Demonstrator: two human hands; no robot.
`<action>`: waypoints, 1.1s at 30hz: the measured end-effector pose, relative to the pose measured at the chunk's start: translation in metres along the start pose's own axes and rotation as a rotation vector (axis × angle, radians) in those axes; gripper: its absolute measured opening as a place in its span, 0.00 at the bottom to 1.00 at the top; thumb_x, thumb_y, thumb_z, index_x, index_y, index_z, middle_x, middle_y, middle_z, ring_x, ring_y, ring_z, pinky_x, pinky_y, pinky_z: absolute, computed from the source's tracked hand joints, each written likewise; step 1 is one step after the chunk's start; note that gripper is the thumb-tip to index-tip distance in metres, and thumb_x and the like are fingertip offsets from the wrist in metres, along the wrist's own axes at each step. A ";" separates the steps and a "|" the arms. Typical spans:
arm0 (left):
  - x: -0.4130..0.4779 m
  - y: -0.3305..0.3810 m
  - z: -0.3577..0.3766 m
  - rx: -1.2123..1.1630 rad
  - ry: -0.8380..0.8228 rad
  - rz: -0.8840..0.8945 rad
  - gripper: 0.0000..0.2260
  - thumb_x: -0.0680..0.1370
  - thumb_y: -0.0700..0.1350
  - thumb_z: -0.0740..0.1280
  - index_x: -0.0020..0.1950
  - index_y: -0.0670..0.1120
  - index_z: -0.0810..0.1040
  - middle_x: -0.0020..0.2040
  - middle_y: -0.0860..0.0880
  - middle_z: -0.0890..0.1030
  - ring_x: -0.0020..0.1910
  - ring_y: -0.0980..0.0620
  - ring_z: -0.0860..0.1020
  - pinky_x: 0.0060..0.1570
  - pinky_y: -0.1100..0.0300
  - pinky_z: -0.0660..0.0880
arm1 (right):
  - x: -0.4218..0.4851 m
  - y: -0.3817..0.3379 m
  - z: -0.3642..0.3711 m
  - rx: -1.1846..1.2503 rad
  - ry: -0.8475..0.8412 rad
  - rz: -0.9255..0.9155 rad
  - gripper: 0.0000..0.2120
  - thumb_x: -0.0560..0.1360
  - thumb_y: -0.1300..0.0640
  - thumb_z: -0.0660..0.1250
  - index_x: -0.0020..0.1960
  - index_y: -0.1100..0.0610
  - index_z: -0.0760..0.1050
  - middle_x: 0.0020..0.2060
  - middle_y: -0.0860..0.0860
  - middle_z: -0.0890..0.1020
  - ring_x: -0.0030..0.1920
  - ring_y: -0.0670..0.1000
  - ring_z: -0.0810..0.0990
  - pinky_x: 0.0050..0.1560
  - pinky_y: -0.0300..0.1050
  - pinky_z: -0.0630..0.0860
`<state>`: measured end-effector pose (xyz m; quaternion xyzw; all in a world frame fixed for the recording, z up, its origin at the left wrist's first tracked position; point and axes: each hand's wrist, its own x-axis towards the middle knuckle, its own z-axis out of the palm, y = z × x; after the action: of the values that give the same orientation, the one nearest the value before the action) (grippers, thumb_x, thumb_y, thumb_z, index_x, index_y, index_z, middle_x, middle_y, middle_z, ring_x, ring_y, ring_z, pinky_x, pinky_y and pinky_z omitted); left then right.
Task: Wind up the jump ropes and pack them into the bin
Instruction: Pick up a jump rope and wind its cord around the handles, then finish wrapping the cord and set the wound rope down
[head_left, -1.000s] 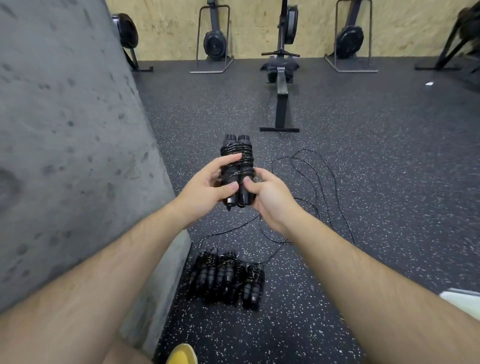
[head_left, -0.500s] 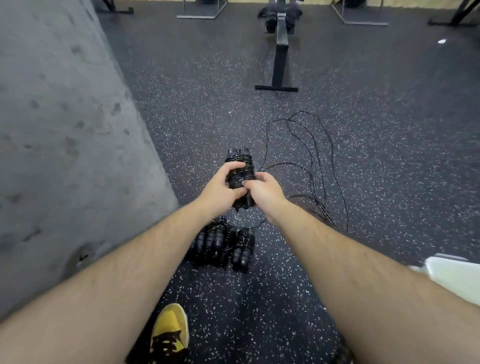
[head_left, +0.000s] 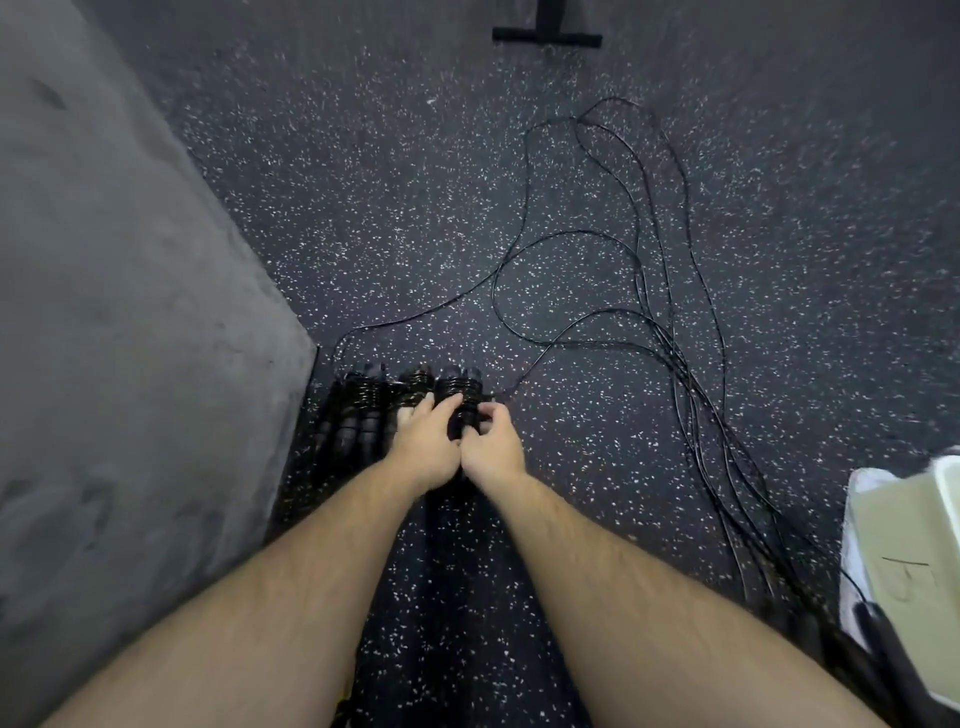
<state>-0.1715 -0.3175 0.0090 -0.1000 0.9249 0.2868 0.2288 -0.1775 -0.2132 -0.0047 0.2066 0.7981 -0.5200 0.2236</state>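
Note:
Both hands hold one wound black jump rope (head_left: 460, 392) low at the floor, at the right end of a row of wound jump ropes (head_left: 363, 410). My left hand (head_left: 426, 441) grips its handles from the left, fingers curled over the coil. From the right, my right hand (head_left: 491, 447) pinches the bundle's lower part. Loose black rope cords (head_left: 649, 291) trail in loops across the floor to the right. A pale bin (head_left: 914, 571) shows at the right edge.
A grey concrete block (head_left: 130, 338) rises on the left, its corner beside the row of ropes. The floor is dark speckled rubber. The black foot of a rowing machine (head_left: 548, 37) lies at the top. Dark handles (head_left: 862, 654) lie near the bin.
Both hands have carried the wound rope down from chest height to the floor beside the other wound ropes. The view has tilted down, and the bin has come further into sight.

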 end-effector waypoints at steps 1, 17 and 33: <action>0.001 -0.003 0.003 0.115 -0.050 -0.006 0.30 0.81 0.43 0.60 0.82 0.60 0.56 0.83 0.47 0.52 0.78 0.44 0.54 0.74 0.53 0.56 | 0.002 0.007 0.004 -0.035 -0.026 0.019 0.20 0.80 0.58 0.61 0.71 0.51 0.67 0.63 0.51 0.79 0.61 0.53 0.78 0.63 0.46 0.74; -0.020 0.037 0.057 0.357 0.218 0.240 0.17 0.84 0.49 0.58 0.72 0.53 0.72 0.76 0.51 0.66 0.73 0.47 0.61 0.70 0.50 0.58 | -0.004 0.044 -0.057 -0.294 0.040 -0.209 0.17 0.81 0.54 0.57 0.69 0.52 0.71 0.63 0.52 0.78 0.62 0.55 0.77 0.64 0.53 0.74; -0.023 0.201 0.201 0.324 -0.254 0.459 0.19 0.81 0.46 0.59 0.72 0.50 0.71 0.65 0.47 0.76 0.65 0.42 0.74 0.65 0.44 0.71 | 0.010 0.169 -0.255 -0.523 0.202 0.056 0.16 0.79 0.54 0.57 0.63 0.54 0.76 0.64 0.53 0.77 0.65 0.57 0.75 0.64 0.53 0.74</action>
<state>-0.1417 -0.0366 -0.0298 0.1859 0.9211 0.1898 0.2845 -0.1270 0.0862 -0.0430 0.2149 0.9172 -0.2670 0.2031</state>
